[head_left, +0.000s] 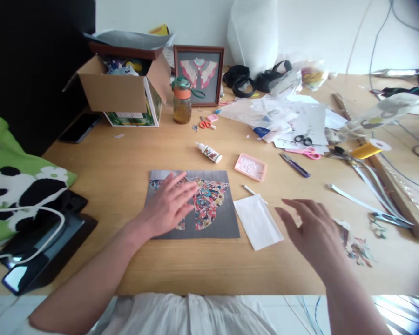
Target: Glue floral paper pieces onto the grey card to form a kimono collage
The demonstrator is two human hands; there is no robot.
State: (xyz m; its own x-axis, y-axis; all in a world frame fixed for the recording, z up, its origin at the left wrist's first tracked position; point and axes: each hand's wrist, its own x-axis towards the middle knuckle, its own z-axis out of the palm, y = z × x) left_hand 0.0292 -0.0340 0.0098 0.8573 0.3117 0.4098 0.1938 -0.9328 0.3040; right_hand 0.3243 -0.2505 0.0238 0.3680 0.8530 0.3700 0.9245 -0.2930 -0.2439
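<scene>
A grey card (219,222) lies flat on the wooden table (118,163) in front of me, with colourful patterned paper pieces (209,201) laid on it in a dress shape. My left hand (169,204) rests flat on the card's left half, fingers stretched out over the pieces. My right hand (312,232) hovers open above the table to the right of the card, fingers apart, holding nothing. Between the hands lies a white folded paper (258,221). A thin white stick (248,189) lies just beyond it.
A glue bottle (209,152) and pink bead tray (250,166) lie behind the card. Scissors (303,139), loose papers, yellow thread spool (365,150) and paper scraps (358,249) crowd the right. A cardboard box (124,88), framed dress picture (199,74) and bottle (182,100) stand at the back. Tablet (38,253) at left.
</scene>
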